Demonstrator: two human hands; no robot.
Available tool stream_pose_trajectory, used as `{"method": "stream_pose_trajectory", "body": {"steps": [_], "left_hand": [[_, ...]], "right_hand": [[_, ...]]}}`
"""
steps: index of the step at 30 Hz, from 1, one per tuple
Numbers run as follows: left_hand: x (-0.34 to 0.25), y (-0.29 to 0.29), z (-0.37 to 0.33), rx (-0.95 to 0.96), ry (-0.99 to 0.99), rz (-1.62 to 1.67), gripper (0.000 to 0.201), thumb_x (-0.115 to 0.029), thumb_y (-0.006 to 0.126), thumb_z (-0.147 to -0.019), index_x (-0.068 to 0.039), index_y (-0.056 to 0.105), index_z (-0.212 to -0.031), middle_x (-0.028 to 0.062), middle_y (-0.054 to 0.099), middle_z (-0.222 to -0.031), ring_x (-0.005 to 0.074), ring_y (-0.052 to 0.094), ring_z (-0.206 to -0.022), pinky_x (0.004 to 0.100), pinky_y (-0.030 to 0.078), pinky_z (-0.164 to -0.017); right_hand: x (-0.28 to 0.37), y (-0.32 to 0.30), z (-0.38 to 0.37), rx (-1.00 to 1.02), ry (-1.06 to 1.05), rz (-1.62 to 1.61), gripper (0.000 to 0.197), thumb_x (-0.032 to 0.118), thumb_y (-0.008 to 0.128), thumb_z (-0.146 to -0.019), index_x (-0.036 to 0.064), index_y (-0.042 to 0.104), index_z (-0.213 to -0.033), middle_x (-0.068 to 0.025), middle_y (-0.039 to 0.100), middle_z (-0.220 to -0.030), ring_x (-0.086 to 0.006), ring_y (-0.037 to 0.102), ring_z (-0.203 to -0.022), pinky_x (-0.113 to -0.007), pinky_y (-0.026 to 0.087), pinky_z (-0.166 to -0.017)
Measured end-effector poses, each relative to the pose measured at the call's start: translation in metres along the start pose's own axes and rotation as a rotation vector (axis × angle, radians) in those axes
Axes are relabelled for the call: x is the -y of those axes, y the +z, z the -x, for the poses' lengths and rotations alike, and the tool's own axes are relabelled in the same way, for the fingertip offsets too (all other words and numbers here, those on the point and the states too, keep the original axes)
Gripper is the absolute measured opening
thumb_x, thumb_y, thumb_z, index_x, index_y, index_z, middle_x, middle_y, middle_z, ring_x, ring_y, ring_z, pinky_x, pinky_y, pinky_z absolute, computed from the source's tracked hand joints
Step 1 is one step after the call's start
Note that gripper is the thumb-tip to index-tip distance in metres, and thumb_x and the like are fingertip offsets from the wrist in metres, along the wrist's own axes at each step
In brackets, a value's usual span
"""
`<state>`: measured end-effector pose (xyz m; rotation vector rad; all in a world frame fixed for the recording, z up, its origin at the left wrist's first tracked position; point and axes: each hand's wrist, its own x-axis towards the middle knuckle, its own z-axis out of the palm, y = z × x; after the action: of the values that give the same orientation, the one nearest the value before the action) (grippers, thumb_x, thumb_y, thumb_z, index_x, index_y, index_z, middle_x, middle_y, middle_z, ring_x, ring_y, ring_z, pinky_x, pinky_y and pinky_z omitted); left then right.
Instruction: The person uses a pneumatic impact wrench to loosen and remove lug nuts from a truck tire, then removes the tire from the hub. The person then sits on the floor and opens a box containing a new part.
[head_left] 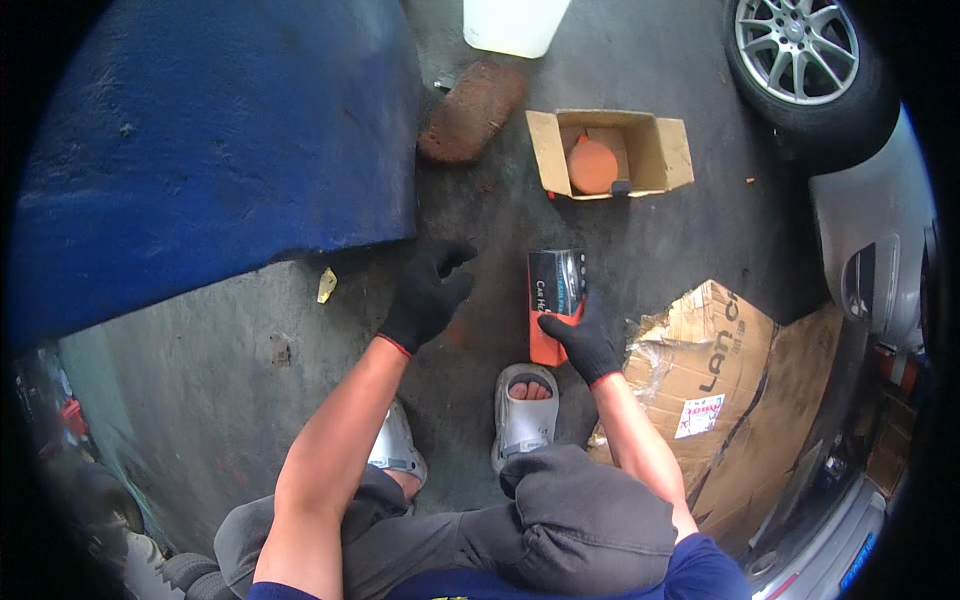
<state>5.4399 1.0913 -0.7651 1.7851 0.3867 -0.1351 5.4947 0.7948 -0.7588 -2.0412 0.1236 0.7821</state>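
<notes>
My right hand (583, 337), in a black glove with a red cuff, grips a small red and black printed box (553, 275) by its side. The box is held above the floor in front of my right foot. My left hand (428, 297), gloved the same way, hangs in the air to the left of the box, fingers apart and bent, holding nothing. Beyond both hands stands an open cardboard box (660, 180) with its flaps spread. Inside it lie a round orange object (594, 165) and a small dark piece (621, 187).
A blue panel (230, 150) fills the upper left. A reddish-brown block (474, 110) and a white container (514, 25) are ahead. A car wheel (800, 50) lies at the upper right. Flattened cardboard (770, 390) lies to my right, beside silver car parts (880, 230).
</notes>
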Motion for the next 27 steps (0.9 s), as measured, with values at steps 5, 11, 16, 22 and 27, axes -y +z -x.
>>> {"method": "stream_pose_trajectory", "body": {"steps": [5,11,16,22,27], "left_hand": [[-0.001,-0.003,-0.007,-0.022,0.053,0.064,0.041,-0.009,0.072,-0.095,0.0,0.071,-0.135,0.0136,0.076,-0.123,0.0198,0.071,-0.109,0.0361,0.056,-0.099],[-0.01,-0.005,0.0,-0.01,0.043,0.005,0.043,-0.011,0.075,-0.096,0.0,0.07,-0.137,0.014,0.075,-0.125,0.0209,0.07,-0.116,0.0372,0.054,-0.106],[-0.015,-0.005,-0.007,0.014,0.071,0.035,0.05,-0.014,0.075,-0.097,-0.002,0.066,-0.144,0.0132,0.072,-0.135,0.0204,0.066,-0.124,0.0371,0.052,-0.111],[-0.021,0.003,-0.014,0.225,-0.104,0.235,0.099,-0.029,0.085,-0.09,-0.006,0.035,-0.171,0.0168,0.045,-0.168,0.031,0.049,-0.148,0.0434,0.043,-0.122],[-0.036,0.014,-0.009,0.369,-0.179,0.348,0.121,-0.034,0.093,-0.082,-0.008,0.022,-0.176,0.0203,0.037,-0.173,0.035,0.042,-0.155,0.0483,0.039,-0.126]], "right_hand": [[-0.01,-0.006,-0.001,0.045,-0.097,-0.016,0.108,0.031,0.094,-0.079,-0.0001,0.038,-0.166,-0.0196,0.055,-0.158,-0.0303,0.054,-0.145,-0.044,0.043,-0.122],[-0.01,-0.012,0.015,0.126,-0.324,-0.392,0.118,0.028,0.097,-0.072,0.0001,0.033,-0.167,-0.0186,0.06,-0.152,-0.0311,0.058,-0.142,-0.045,0.045,-0.121],[-0.008,-0.015,0.013,0.157,-0.253,-0.16,0.118,0.028,0.098,-0.073,-0.0001,0.034,-0.168,-0.0179,0.055,-0.159,-0.0294,0.054,-0.146,-0.044,0.042,-0.124],[-0.015,-0.019,0.012,0.212,-0.044,-0.177,0.112,0.025,0.095,-0.075,0.0002,0.037,-0.168,-0.0168,0.053,-0.162,-0.0289,0.052,-0.149,-0.043,0.042,-0.124],[-0.007,-0.022,0.023,0.384,0.056,-0.639,0.121,0.026,0.095,-0.074,0.0047,0.029,-0.173,-0.0125,0.051,-0.164,-0.0269,0.051,-0.148,-0.043,0.042,-0.124]]}}
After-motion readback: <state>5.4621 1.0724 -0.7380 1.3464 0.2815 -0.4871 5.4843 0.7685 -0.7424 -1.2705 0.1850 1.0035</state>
